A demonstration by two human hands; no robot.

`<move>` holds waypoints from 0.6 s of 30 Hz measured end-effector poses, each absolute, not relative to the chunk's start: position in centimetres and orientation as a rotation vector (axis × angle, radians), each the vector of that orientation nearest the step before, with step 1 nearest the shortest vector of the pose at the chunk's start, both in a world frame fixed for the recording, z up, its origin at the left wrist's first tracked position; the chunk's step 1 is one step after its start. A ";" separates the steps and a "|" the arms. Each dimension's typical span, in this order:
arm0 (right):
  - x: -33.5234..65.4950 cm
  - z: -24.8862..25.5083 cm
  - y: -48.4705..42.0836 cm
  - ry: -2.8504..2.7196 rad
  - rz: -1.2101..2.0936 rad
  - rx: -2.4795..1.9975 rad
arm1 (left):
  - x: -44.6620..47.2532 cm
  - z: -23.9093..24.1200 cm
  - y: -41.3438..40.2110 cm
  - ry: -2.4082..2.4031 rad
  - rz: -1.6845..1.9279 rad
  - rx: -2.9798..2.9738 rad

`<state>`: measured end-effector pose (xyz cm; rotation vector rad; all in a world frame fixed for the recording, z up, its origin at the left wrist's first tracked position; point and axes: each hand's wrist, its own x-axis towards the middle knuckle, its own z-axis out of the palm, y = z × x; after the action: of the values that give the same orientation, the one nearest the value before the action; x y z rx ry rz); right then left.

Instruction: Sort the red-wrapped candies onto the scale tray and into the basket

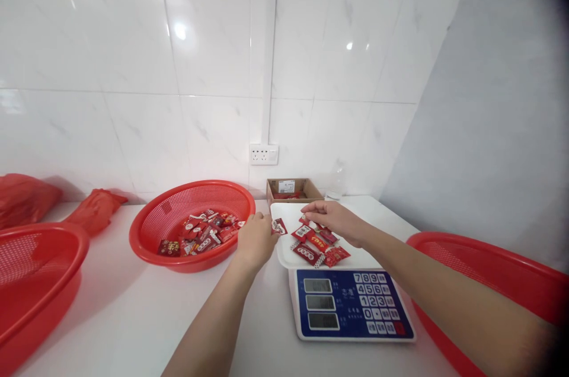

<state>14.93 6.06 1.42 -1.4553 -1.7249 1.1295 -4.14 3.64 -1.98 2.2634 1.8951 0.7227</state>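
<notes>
My left hand (256, 240) is closed between the basket and the scale, gripping a red-and-white wrapped candy (280, 226) that sticks out past its fingers at the left edge of the weighing tray (284, 255). Over that tray my right hand (335, 221) bends down with its fingers drawn together, a red wrapper showing at the fingertips. Below it several red wrapped candies (317, 240) lie in a loose pile. The digital scale (353, 306) has a blue panel with keys and three small displays; their digits are too faint to read.
Left of my left hand stands a red plastic basket (146, 232) with many wrapped candies. Another red basket (40, 294) is at far left, before red plastic bags (100, 211). A cardboard box (316, 191) sits behind the tray, and a red basket (489, 264) at right.
</notes>
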 end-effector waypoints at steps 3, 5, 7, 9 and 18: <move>15.0 1.3 6.0 -1.745 1.121 -1.469 | -4.0 -2.3 3.8 1.920 0.639 2.284; 15.1 1.2 6.0 -1.763 1.110 -1.477 | -3.9 -2.4 3.8 1.917 0.599 2.300; 15.1 1.2 6.0 -1.772 1.109 -1.477 | -3.7 -2.4 3.8 1.915 0.570 2.312; 15.2 1.1 6.0 -1.771 1.114 -1.469 | -3.6 -2.4 3.7 1.913 0.551 2.321; 15.5 0.9 6.0 -1.891 1.014 -1.560 | -3.5 -2.8 4.0 1.898 0.557 2.353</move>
<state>15.52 6.03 0.90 -1.5600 -1.8915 1.0141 -3.45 4.00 -2.80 2.3527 1.8977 0.5573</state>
